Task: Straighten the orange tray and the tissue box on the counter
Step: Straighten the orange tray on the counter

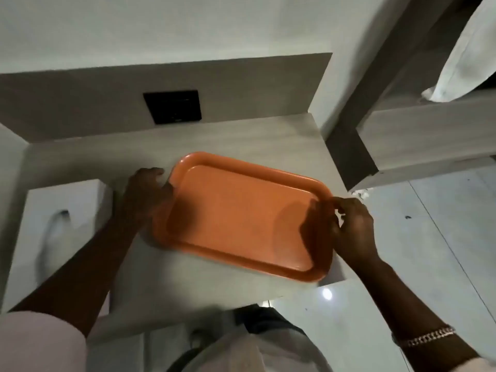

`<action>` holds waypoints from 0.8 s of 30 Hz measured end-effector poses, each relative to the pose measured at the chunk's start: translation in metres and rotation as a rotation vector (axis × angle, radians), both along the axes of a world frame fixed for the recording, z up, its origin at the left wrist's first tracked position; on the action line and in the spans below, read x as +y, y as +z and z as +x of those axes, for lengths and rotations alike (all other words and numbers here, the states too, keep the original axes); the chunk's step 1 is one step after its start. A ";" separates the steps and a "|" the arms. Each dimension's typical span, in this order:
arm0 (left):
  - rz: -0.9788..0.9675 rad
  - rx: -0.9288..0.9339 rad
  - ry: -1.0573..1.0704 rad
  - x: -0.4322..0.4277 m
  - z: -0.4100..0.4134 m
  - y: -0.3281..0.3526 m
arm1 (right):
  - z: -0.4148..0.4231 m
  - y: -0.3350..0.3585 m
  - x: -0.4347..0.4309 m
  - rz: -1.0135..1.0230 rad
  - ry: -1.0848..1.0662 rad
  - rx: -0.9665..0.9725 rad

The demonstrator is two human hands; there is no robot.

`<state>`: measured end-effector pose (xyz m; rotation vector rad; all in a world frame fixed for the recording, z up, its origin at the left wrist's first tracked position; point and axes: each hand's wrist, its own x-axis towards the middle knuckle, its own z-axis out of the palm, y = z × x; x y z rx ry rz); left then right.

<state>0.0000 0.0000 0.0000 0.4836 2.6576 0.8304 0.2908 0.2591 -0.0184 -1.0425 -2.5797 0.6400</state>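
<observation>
Head view shows the orange tray [241, 216] lying crooked on the counter [107, 157], left hand [146, 196] and right hand [351, 229] pinching its short ends, probably to turn it straight beside the tissue box [59, 218].

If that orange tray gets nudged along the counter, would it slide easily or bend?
The orange tray is probably stiff: its raised rim keeps its shape with the left hand and right hand at its short ends. It looks empty and thin, so likely light. On the smooth counter it would probably slide readily.

Dim, soft blur; lamp glare on floor [327, 294]; edges bowed.
</observation>
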 end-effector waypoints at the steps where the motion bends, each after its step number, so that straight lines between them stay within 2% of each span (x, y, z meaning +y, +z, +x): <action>1: 0.002 0.007 0.018 0.002 -0.001 -0.004 | 0.002 -0.005 0.000 -0.034 -0.036 0.011; 6: -0.006 0.022 0.135 0.007 0.002 -0.012 | 0.006 -0.014 -0.007 -0.152 -0.201 -0.030; 11: 0.087 0.020 0.221 0.001 0.000 -0.018 | 0.004 -0.013 -0.008 -0.251 -0.272 -0.064; 16: 0.190 -0.040 0.253 -0.014 -0.009 -0.020 | -0.018 -0.002 0.009 -0.243 -0.252 -0.019; 24: 0.185 0.072 0.306 -0.017 -0.031 -0.015 | -0.086 0.016 0.051 -0.156 -0.086 -0.053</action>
